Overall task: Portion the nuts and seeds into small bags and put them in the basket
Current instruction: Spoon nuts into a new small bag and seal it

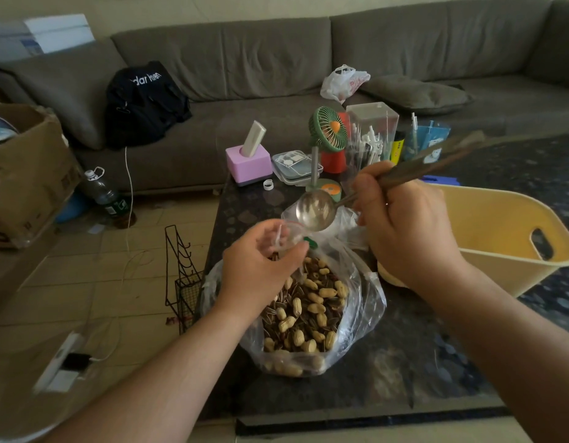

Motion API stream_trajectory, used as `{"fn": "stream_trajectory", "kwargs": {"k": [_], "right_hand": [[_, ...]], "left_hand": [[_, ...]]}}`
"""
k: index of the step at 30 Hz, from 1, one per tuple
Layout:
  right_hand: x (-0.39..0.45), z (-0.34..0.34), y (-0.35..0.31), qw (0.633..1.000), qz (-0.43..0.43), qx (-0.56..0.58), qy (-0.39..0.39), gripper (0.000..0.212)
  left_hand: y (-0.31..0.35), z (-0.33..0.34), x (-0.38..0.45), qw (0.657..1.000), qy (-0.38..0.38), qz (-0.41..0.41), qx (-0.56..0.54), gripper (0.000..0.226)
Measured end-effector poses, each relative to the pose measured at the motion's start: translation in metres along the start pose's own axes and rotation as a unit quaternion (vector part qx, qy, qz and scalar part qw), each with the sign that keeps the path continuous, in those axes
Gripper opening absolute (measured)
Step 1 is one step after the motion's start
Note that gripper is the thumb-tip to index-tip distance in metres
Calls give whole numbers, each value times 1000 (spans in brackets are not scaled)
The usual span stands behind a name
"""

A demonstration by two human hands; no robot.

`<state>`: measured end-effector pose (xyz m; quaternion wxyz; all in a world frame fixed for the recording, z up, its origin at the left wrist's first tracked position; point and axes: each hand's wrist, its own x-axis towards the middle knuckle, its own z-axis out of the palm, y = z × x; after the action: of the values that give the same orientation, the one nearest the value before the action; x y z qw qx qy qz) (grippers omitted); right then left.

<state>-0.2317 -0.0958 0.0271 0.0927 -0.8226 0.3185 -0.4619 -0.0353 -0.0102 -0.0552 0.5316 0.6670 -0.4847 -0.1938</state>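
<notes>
This is a lived-in home sitting room. A long grey corner sofa [276, 68] runs along the wall with a black backpack [145, 103] slumped on it, and a dark stone coffee table [404, 362] stands before it, its far edge crowded with a pink tissue box [248, 164] and a small green fan [328, 129]. The floor [94, 282] is tiled.

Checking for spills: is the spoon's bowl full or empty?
Empty: the spoon in the right hand shows only bare shiny metal.

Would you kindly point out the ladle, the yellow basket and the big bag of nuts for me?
ladle [314, 212], head view, on the inside of its metal bowl.
yellow basket [513, 251], head view, on its near wall beside the handle hole.
big bag of nuts [356, 311], head view, on its clear plastic side.
</notes>
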Motion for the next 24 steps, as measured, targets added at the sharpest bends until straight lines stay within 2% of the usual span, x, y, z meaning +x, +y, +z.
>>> {"fn": "stream_trajectory", "kwargs": {"k": [2,5,7,11,15,18,24], "right_hand": [[-4,5,7,998,28,-14,-52,35],[-15,17,13,989,34,-37,-138,36],[-22,23,16,985,22,-36,-167,32],[-29,34,23,977,-8,-44,-207,30],[-36,41,25,973,-23,-36,-226,35],[-39,44,22,972,-34,-22,-232,37],[-43,49,15,962,-41,43,-267,24]], "left_hand": [[1,-2,1,999,13,-10,-50,31],[-2,-6,1,998,32,-8,-54,35],[-2,-9,1,998,40,1,-56,37],[-5,-13,2,998,46,12,-51,32],[-9,-13,7,994,53,-17,-98,38],[-11,-15,10,990,33,-49,-131,34],[-16,-17,15,985,13,-96,-144,33]]}}
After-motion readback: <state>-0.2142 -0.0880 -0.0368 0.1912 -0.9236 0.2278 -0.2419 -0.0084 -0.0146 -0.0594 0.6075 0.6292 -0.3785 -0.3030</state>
